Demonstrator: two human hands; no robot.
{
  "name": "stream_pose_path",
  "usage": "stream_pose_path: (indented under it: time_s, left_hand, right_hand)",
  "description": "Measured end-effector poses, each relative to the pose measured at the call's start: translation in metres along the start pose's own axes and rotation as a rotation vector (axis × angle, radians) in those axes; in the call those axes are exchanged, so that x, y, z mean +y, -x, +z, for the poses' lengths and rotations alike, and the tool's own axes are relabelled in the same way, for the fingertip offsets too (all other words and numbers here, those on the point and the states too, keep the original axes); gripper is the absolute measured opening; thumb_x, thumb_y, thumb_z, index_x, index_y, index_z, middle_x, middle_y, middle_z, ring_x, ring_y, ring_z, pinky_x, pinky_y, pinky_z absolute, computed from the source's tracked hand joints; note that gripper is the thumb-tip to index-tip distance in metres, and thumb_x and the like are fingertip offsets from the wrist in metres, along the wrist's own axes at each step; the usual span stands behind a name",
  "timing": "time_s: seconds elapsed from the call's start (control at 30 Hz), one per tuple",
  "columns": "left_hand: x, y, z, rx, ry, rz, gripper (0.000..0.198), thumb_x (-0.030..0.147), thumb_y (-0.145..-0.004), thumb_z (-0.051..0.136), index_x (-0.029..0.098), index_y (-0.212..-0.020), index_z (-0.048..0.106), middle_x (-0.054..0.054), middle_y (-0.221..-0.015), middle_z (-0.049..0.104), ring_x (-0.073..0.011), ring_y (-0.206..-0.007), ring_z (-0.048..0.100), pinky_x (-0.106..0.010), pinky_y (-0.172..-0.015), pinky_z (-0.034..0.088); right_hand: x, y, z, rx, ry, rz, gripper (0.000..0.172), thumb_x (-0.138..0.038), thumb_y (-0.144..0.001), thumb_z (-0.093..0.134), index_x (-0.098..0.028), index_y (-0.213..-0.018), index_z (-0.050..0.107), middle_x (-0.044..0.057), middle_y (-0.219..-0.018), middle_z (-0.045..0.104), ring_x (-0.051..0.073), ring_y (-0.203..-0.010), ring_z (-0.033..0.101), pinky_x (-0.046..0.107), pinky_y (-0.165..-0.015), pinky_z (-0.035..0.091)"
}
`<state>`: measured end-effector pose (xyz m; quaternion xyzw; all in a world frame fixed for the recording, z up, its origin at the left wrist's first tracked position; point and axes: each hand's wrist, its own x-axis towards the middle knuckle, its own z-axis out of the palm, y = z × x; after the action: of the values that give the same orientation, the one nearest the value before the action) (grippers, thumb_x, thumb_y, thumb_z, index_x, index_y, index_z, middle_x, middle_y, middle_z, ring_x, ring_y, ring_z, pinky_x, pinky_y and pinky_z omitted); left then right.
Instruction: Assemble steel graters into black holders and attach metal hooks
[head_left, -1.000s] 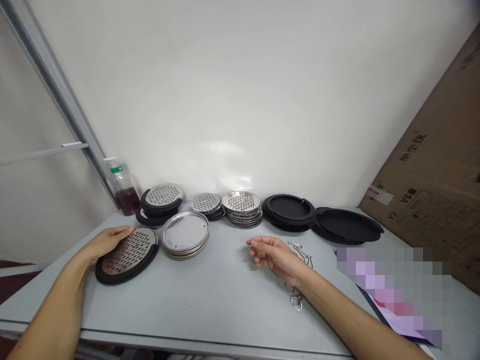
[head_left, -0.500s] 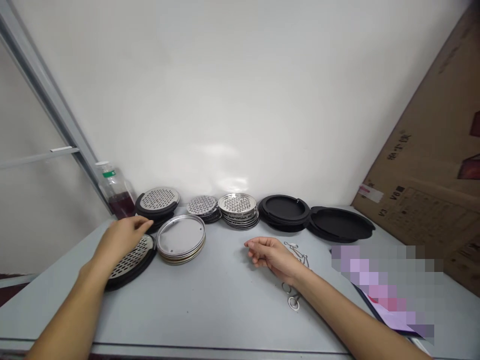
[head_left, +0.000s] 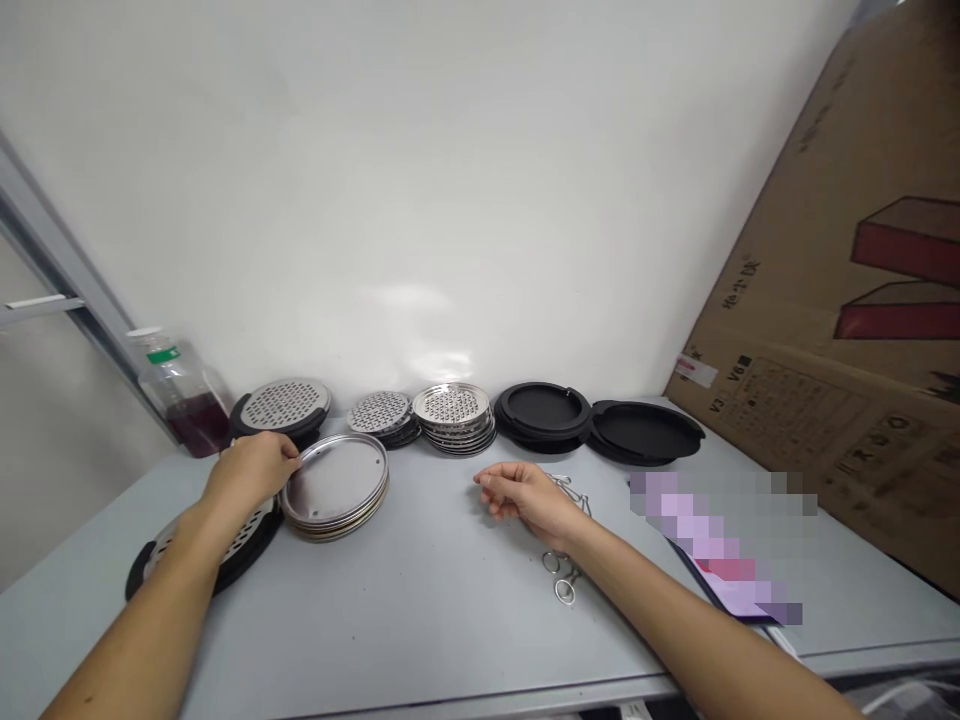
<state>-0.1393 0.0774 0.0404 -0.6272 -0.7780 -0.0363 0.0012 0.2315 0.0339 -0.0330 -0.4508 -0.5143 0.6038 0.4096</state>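
My left hand (head_left: 251,468) pinches the left rim of the top round metal tray (head_left: 341,480), a shallow silver disc with small holes near its edge. Several more trays lie stacked beneath it. Under my left forearm is a slotted metal disc (head_left: 244,535) in a black round holder, partly covered by the arm. My right hand (head_left: 529,497) hovers over the table to the right of the stack, fingers curled and thumb against the index finger, with nothing visible in them. Metal wire pieces with rings (head_left: 565,591) lie beside and beneath my right wrist.
Along the wall stand perforated discs on black holders (head_left: 289,402), smaller perforated discs (head_left: 381,412), stacked silver perforated trays (head_left: 454,408) and black round pans (head_left: 544,410). A bottle of dark red liquid (head_left: 196,415) is at left, a cardboard box (head_left: 810,370) at right.
My left hand has come from above the slotted disc to the top tray's rim and grips it. My right hand keeps its curled pose. The view has turned to the right.
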Motion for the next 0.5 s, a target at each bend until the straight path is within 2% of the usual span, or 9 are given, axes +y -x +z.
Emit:
stream_pose_path:
  time_s: [0.13, 0.2, 0.27, 0.33, 0.4, 0.5]
  left_hand:
    - [0.004, 0.005, 0.001, 0.033, -0.029, 0.006, 0.023, 0.028, -0.078, 0.058, 0.022, -0.088, 0.078, -0.015, -0.097, 0.076, -0.0376, -0.095, 0.068, -0.039, -0.076, 0.048]
    - [0.006, 0.008, 0.001, 0.051, -0.047, 0.013, 0.025, 0.026, -0.079, 0.057, 0.021, -0.089, 0.078, -0.017, -0.097, 0.076, -0.0387, -0.095, 0.068, -0.041, -0.076, 0.048]
    - [0.008, 0.011, 0.000, 0.074, -0.063, 0.009, 0.028, 0.026, -0.081, 0.054, 0.019, -0.093, 0.078, -0.020, -0.097, 0.075, -0.0408, -0.094, 0.068, -0.043, -0.075, 0.048]
    - [0.008, 0.013, -0.002, 0.099, -0.068, 0.005, 0.031, 0.027, -0.084, 0.051, 0.018, -0.098, 0.076, -0.021, -0.099, 0.074, -0.0421, -0.094, 0.068, -0.044, -0.073, 0.047]
    - [0.008, 0.014, -0.005, 0.121, -0.055, 0.013, 0.032, 0.030, -0.087, 0.048, 0.019, -0.102, 0.075, -0.020, -0.100, 0.074, -0.0418, -0.094, 0.068, -0.044, -0.073, 0.047]
    - [0.013, 0.016, -0.013, 0.159, -0.009, 0.041, 0.031, 0.032, -0.089, 0.048, 0.021, -0.101, 0.075, -0.015, -0.100, 0.076, -0.0395, -0.096, 0.068, -0.042, -0.074, 0.047]
  right_hand:
    - [0.005, 0.001, 0.001, 0.064, 0.228, -0.137, 0.022, -0.042, -0.076, 0.073, -0.020, -0.080, 0.071, 0.002, -0.068, 0.066, 0.017, -0.064, 0.059, 0.033, -0.069, 0.049]
    - [0.006, 0.004, 0.000, 0.092, 0.345, -0.209, 0.016, -0.037, -0.076, 0.074, -0.022, -0.083, 0.074, 0.005, -0.076, 0.069, 0.023, -0.078, 0.062, 0.038, -0.082, 0.047]
    - [0.004, 0.009, -0.001, 0.089, 0.430, -0.261, 0.017, -0.033, -0.074, 0.076, -0.024, -0.087, 0.076, 0.008, -0.091, 0.072, 0.029, -0.096, 0.061, 0.041, -0.094, 0.042]
    - [0.000, 0.014, -0.003, 0.013, 0.555, -0.311, 0.029, -0.034, -0.073, 0.078, -0.024, -0.100, 0.077, 0.011, -0.110, 0.072, 0.033, -0.111, 0.058, 0.043, -0.101, 0.038]
    - [-0.004, 0.019, -0.006, -0.111, 0.721, -0.366, 0.051, -0.040, -0.072, 0.081, -0.024, -0.119, 0.071, 0.013, -0.128, 0.066, 0.034, -0.122, 0.054, 0.047, -0.109, 0.032]
    - [-0.009, 0.024, -0.014, -0.257, 0.896, -0.376, 0.084, -0.051, -0.065, 0.084, -0.026, -0.140, 0.055, 0.014, -0.146, 0.052, 0.036, -0.136, 0.043, 0.055, -0.119, 0.011]
